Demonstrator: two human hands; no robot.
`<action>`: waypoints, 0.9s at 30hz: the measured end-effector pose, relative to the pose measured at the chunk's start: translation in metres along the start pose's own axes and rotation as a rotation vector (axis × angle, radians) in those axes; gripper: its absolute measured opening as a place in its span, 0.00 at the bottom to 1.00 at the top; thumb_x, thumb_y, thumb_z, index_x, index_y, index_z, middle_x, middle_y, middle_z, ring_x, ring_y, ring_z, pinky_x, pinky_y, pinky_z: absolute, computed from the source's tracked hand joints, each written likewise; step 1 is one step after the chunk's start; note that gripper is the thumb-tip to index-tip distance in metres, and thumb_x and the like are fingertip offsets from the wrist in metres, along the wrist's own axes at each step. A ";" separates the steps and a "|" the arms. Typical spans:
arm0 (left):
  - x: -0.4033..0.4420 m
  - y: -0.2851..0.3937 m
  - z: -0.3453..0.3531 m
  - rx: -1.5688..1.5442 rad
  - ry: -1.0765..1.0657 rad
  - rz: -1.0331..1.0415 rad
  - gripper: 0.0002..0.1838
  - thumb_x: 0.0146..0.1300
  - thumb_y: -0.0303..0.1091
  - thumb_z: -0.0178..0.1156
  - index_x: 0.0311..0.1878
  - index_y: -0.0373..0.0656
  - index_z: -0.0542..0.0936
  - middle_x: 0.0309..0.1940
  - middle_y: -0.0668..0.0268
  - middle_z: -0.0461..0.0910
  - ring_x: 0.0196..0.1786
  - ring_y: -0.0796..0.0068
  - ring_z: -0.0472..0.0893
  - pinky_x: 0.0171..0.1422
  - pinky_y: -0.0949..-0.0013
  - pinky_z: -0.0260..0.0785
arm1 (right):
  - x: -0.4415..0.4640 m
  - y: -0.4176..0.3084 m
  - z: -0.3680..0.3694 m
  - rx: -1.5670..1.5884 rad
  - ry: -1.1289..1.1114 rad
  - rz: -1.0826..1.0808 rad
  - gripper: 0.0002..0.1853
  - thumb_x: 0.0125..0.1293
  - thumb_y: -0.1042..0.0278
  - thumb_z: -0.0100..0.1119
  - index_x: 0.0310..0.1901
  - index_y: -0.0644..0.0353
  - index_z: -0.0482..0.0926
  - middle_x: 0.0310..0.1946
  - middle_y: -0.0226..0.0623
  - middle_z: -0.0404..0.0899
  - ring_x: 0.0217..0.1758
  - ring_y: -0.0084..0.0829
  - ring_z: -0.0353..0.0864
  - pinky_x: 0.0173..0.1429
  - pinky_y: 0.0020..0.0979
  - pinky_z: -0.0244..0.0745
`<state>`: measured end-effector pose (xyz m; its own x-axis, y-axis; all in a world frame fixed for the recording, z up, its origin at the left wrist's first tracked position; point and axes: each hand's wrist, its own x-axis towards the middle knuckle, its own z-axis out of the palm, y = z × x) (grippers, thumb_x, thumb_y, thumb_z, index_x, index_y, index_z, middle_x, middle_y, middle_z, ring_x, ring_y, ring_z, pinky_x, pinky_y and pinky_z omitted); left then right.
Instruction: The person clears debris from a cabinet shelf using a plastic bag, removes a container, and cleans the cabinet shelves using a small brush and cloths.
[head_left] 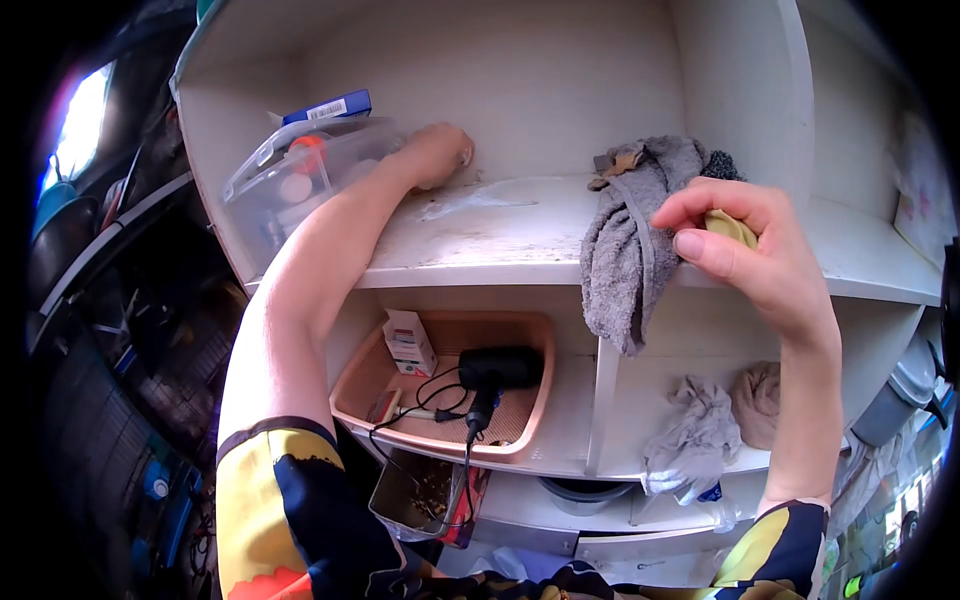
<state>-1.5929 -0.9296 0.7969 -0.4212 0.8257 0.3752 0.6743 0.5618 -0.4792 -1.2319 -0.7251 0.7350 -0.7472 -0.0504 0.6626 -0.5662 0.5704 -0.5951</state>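
My left hand (438, 156) reaches deep onto the upper shelf (490, 240), by the right side of a clear plastic container (285, 190). Its fingers are curled closed, and what they may hold is hidden. Bottles and an orange-capped item show through the container, and a blue box (328, 106) rests on top. My right hand (750, 240) is raised at the shelf's front edge, its fingers closed on a yellow-green cloth (732, 227) that shows only in part. Just left of it, a grey towel (645, 235) hangs over the edge. Whitish smears and dark dirt mark the shelf.
Below, a peach plastic basket (545, 400) holds a black hair dryer (500, 368) and a small white box (409, 342). Crumpled grey cloth (695, 430) and brown cloth (757, 400) lie in the lower right compartment. A grey lidded bin (893, 395) stands at far right.
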 end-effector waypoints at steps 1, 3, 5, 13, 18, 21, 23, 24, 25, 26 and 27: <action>0.001 0.001 -0.002 -0.017 -0.015 -0.072 0.09 0.53 0.29 0.55 0.35 0.45 0.84 0.37 0.56 0.82 0.41 0.54 0.81 0.47 0.57 0.71 | 0.000 0.000 0.000 0.010 0.001 -0.005 0.11 0.58 0.67 0.62 0.38 0.66 0.81 0.29 0.27 0.77 0.34 0.16 0.73 0.39 0.20 0.68; -0.002 0.006 -0.004 -0.060 -0.016 -0.034 0.10 0.54 0.28 0.55 0.36 0.46 0.84 0.38 0.56 0.82 0.42 0.54 0.81 0.48 0.57 0.72 | 0.000 0.000 0.001 0.025 0.001 -0.003 0.11 0.58 0.67 0.62 0.38 0.66 0.81 0.29 0.27 0.77 0.34 0.16 0.73 0.39 0.20 0.68; -0.005 0.017 -0.005 -0.104 -0.015 0.010 0.10 0.55 0.27 0.54 0.37 0.46 0.84 0.39 0.57 0.82 0.42 0.55 0.81 0.48 0.58 0.72 | 0.000 0.001 0.003 0.038 0.005 0.001 0.11 0.58 0.66 0.62 0.38 0.66 0.81 0.29 0.27 0.77 0.34 0.16 0.73 0.39 0.20 0.68; -0.002 0.028 -0.007 0.155 -0.028 0.301 0.14 0.52 0.25 0.56 0.41 0.49 0.83 0.36 0.59 0.82 0.42 0.55 0.81 0.47 0.57 0.72 | -0.001 0.004 0.002 0.024 0.008 -0.088 0.10 0.59 0.69 0.61 0.38 0.67 0.80 0.29 0.27 0.77 0.34 0.16 0.73 0.39 0.20 0.68; -0.002 0.034 -0.003 0.097 -0.019 0.185 0.13 0.50 0.25 0.56 0.39 0.48 0.84 0.35 0.56 0.83 0.41 0.54 0.81 0.47 0.56 0.72 | -0.002 0.005 0.003 0.027 0.021 -0.098 0.10 0.59 0.68 0.62 0.38 0.67 0.80 0.29 0.28 0.77 0.34 0.17 0.73 0.40 0.20 0.68; 0.000 0.036 0.001 0.052 0.023 0.093 0.13 0.49 0.25 0.56 0.37 0.47 0.85 0.35 0.55 0.83 0.41 0.53 0.81 0.47 0.55 0.72 | -0.002 0.004 0.004 0.005 0.031 -0.105 0.11 0.58 0.68 0.62 0.37 0.67 0.80 0.29 0.28 0.77 0.34 0.17 0.73 0.40 0.20 0.68; 0.004 0.034 0.003 0.063 0.055 0.056 0.12 0.49 0.25 0.56 0.36 0.47 0.85 0.36 0.54 0.83 0.41 0.53 0.81 0.47 0.55 0.72 | -0.002 0.003 0.004 -0.012 0.030 -0.103 0.11 0.58 0.67 0.62 0.37 0.67 0.80 0.29 0.28 0.77 0.34 0.17 0.73 0.39 0.20 0.68; 0.006 0.034 0.002 0.025 0.017 0.003 0.12 0.49 0.24 0.56 0.36 0.47 0.85 0.36 0.54 0.82 0.42 0.52 0.81 0.47 0.55 0.72 | -0.002 0.002 0.004 -0.006 0.030 -0.096 0.11 0.58 0.68 0.62 0.37 0.68 0.80 0.29 0.28 0.77 0.34 0.17 0.73 0.39 0.20 0.68; 0.007 0.034 0.002 -0.014 -0.021 -0.049 0.12 0.49 0.24 0.56 0.36 0.47 0.85 0.36 0.53 0.82 0.42 0.52 0.81 0.47 0.55 0.72 | -0.002 0.002 0.004 0.001 0.031 -0.088 0.11 0.58 0.68 0.62 0.37 0.68 0.80 0.29 0.28 0.77 0.34 0.17 0.73 0.39 0.20 0.68; 0.007 0.034 0.002 -0.013 -0.022 -0.049 0.12 0.49 0.24 0.56 0.36 0.47 0.85 0.36 0.53 0.82 0.42 0.52 0.81 0.47 0.55 0.72 | -0.002 0.002 0.004 0.002 0.031 -0.088 0.11 0.58 0.68 0.62 0.37 0.68 0.80 0.29 0.28 0.77 0.34 0.17 0.73 0.39 0.20 0.68; 0.007 0.035 0.002 0.036 -0.001 -0.007 0.12 0.49 0.24 0.57 0.36 0.47 0.85 0.36 0.53 0.82 0.42 0.52 0.81 0.47 0.55 0.72 | -0.002 0.003 0.004 0.007 0.026 -0.089 0.11 0.58 0.68 0.62 0.37 0.68 0.80 0.29 0.28 0.77 0.34 0.17 0.73 0.39 0.20 0.68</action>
<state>-1.5736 -0.9040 0.7815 -0.4261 0.8218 0.3783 0.6488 0.5690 -0.5052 -1.2332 -0.7265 0.7305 -0.6844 -0.0790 0.7248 -0.6326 0.5587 -0.5364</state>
